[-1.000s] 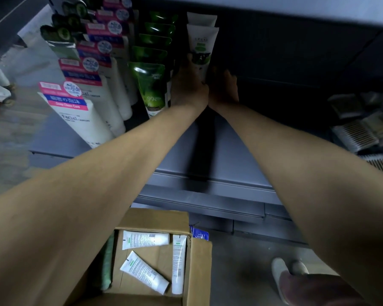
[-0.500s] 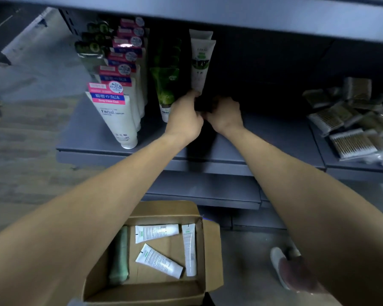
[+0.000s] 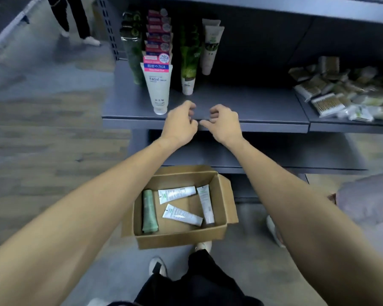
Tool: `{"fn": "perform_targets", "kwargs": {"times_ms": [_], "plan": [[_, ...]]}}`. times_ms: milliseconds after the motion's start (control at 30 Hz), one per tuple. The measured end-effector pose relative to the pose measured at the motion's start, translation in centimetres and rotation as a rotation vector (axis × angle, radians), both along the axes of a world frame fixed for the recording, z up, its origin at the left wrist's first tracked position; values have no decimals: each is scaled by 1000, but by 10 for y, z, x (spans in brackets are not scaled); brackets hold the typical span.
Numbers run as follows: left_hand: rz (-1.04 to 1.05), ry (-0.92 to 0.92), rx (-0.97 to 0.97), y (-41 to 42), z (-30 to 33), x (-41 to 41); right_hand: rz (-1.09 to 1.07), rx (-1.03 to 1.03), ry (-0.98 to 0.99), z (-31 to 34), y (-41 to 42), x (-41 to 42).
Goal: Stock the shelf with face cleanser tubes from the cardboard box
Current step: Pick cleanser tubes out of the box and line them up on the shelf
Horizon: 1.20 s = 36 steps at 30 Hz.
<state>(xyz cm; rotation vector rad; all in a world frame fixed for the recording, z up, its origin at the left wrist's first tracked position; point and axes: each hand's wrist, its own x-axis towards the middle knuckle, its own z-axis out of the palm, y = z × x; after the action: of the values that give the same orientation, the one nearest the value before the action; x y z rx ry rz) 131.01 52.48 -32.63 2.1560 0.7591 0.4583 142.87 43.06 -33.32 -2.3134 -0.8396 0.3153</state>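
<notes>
1. Right now both hands hang empty over the front lip of the shelf [image 3: 252, 107]: the left hand [image 3: 179, 124] and the right hand [image 3: 224, 123] are close together, fingers loosely curled, pinching nothing.
2. Below them, on the floor, the cardboard box [image 3: 221, 234] sits open with four face cleanser tubes lying flat inside: a green tube [image 3: 149, 214] along the left wall and three white tubes [image 3: 181, 214] beside it, one angled, one near the right wall.
3. Up on the shelf, rows of tubes already stand on their caps at the left: a white "Facial" row [image 3: 157, 85], a green row [image 3: 188, 69], and a short pale row [image 3: 210, 49] set further back.
4. The step in hand looks like the reach down for more stock. I'd take each tube by its body, not its crimped end, and turn it cap-down before lifting.
5. Matching matters: each tube should join its own kind, or start a fresh row on the bare stretch to the right.
6. Packs of cotton swabs [image 3: 327, 104] lie well apart on the neighbouring shelf, so they pose no obstacle.
</notes>
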Motion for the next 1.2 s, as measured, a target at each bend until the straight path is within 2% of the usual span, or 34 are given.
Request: {"fn": "perform_targets", "kwargs": {"times_ms": [133, 300, 400, 567, 767, 967, 1200], "plan": [[-10, 80, -39, -20, -37, -51, -14, 8, 69, -41, -37, -53], [-25, 247, -91, -37, -87, -101, -21, -188, 200, -104, -84, -88], [-14, 316, -139, -44, -109, -118, -24, -249, 210, -127, -103, -93], [0, 381, -201, -53, -135, -127, 17, -323, 287, -149, -105, -95], [88, 472, -314, -62, -159, -132, 183, -570, 331, -180, -97, -99], [166, 537, -371, -71, -178, -147, 326, -808, 240, -211, -100, -108], [250, 590, -419, -72, -192, -159, 502, -927, 107, -243, -89, -114]]}}
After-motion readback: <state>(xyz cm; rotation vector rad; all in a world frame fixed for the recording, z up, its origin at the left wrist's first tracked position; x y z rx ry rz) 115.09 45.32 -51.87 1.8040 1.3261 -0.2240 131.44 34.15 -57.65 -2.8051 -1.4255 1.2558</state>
